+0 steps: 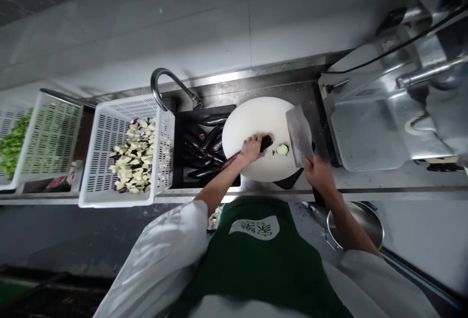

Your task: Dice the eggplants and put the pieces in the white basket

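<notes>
My left hand (250, 149) is closed over a dark purple eggplant (266, 141), pinning it on the round white cutting board (256, 115). My right hand (319, 174) grips the handle of a broad cleaver (298, 135), whose blade is raised over the board's right side. A cut eggplant slice (282, 149) with pale flesh lies between the eggplant's end and the blade. Whole eggplants (206, 147) fill the black sink tub just left of the board.
A white slotted basket (109, 162) holds several cut eggplant pieces (135, 154). Further left, another basket (51, 137) and green vegetables (10, 147). A curved faucet (166, 81) stands behind the sink. A steel machine (387, 113) stands at right, a metal bowl (360, 223) below the counter.
</notes>
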Demonstrator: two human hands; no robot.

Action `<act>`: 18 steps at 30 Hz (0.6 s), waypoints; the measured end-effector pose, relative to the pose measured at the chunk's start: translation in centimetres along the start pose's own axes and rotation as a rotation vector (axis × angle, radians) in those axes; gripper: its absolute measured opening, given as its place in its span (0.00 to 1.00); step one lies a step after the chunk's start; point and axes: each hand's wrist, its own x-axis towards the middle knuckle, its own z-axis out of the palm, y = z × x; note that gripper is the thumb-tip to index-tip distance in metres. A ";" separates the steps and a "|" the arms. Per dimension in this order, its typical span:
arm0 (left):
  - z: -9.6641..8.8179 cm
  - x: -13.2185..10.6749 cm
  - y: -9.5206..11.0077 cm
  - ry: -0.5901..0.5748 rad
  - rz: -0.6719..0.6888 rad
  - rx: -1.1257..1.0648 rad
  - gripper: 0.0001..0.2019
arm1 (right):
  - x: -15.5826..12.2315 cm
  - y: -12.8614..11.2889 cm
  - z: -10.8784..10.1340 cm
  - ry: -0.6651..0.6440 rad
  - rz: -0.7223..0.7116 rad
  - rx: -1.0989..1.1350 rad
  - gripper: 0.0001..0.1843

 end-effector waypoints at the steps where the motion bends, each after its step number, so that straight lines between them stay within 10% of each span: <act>1: 0.0 0.4 -0.2 0.005 0.029 0.007 0.40 | -0.1 0.7 0.2 0.010 0.025 0.010 0.19; 12: -2.1 5.9 -1.0 0.066 0.342 -0.020 0.22 | -0.7 4.5 3.2 -0.054 0.204 0.158 0.22; 18: 3.3 3.3 5.0 0.237 0.530 0.014 0.22 | -0.7 4.9 4.4 -0.106 0.221 0.232 0.23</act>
